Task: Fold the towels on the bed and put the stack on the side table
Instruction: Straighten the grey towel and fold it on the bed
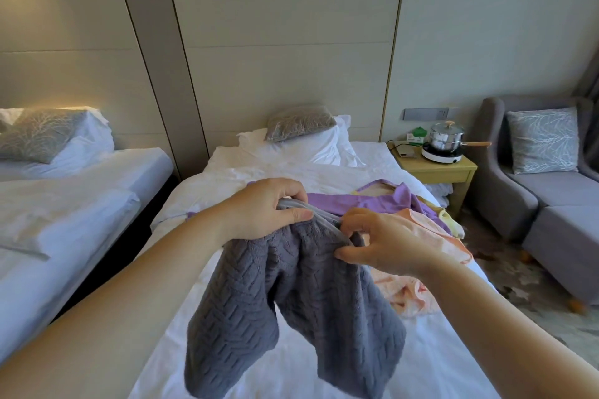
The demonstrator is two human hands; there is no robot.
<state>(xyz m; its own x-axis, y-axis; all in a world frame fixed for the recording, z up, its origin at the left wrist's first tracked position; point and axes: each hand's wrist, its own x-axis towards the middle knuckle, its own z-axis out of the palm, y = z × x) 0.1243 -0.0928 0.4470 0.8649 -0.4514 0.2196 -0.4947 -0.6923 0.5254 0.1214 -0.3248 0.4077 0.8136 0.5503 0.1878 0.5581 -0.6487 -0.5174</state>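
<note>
- White sheets of the bed [434, 363] lie below a grey towel [291, 301], held up and hanging bunched.
- The left hand [262, 207] grips its top edge; the right hand [385, 243] pinches it just beside.
- Nothing looks folded yet: a purple towel [356, 201] and a peach towel [437, 236] lie crumpled beyond.
- The side table [453, 172] holds a pot [445, 136], no stack.
- Armchair [534, 197] right, second bed [64, 204] left.
</note>
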